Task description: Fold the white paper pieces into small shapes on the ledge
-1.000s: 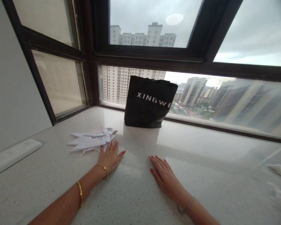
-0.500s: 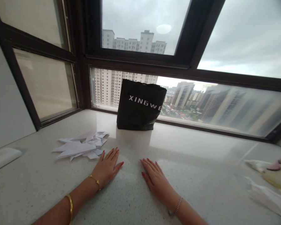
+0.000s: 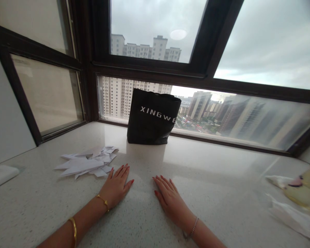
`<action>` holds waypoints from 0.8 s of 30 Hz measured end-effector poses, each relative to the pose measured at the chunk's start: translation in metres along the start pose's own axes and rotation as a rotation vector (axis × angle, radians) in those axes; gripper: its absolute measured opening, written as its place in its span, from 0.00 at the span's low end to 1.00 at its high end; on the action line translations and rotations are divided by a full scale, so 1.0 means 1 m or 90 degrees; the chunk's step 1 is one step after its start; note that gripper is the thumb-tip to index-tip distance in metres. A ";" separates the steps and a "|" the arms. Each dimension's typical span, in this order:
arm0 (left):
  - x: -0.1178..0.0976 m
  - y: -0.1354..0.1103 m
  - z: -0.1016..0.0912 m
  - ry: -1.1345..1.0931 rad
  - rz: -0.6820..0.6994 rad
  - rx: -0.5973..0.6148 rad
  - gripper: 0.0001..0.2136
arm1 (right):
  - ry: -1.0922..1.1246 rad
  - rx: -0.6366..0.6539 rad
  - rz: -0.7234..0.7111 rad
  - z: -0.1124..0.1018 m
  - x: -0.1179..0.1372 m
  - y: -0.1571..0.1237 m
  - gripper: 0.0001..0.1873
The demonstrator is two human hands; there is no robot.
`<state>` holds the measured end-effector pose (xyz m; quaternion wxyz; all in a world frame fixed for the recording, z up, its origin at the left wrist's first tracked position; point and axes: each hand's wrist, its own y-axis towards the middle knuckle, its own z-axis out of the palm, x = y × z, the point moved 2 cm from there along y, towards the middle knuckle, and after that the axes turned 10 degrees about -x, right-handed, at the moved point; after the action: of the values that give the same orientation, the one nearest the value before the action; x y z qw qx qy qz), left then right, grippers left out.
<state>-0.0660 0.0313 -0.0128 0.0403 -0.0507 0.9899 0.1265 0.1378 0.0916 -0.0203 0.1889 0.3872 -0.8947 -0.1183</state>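
Observation:
My left hand [image 3: 116, 185] lies flat, palm down, on the speckled white countertop [image 3: 134, 220], its fingers stretched forward and holding nothing. Just beyond its fingertips, to the left, is a loose pile of folded white paper pieces [image 3: 86, 163]. My right hand [image 3: 171, 196] also rests palm down with fingers extended, a gap of bare surface between it and the left. Behind both hands a black bag [image 3: 152, 120] with white "XINGWE" lettering stands upright close to the window. Neither hand touches the bag.
Dark window frames [image 3: 150, 70] border the surface at the back and left. A white object [image 3: 2, 175] lies at the left edge. On the right are a crumpled white wrapper or tissue [image 3: 294, 213] and a yellowish item [image 3: 303, 191], partly cut off.
The whole view has shifted slightly, so everything appears a little further left and lower. Both hands stay flat in the same places on the surface.

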 end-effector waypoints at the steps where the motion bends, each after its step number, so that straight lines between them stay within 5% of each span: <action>1: 0.000 0.000 0.000 -0.003 -0.004 0.006 0.27 | -0.002 0.000 -0.001 0.000 0.000 0.000 0.23; 24: -0.002 0.001 0.000 -0.017 0.001 -0.019 0.25 | -0.031 0.028 -0.002 -0.002 0.002 0.000 0.24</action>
<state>-0.0639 0.0324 -0.0120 0.0529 -0.0489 0.9873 0.1418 0.1372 0.0898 -0.0177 0.1584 0.3900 -0.9006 -0.1081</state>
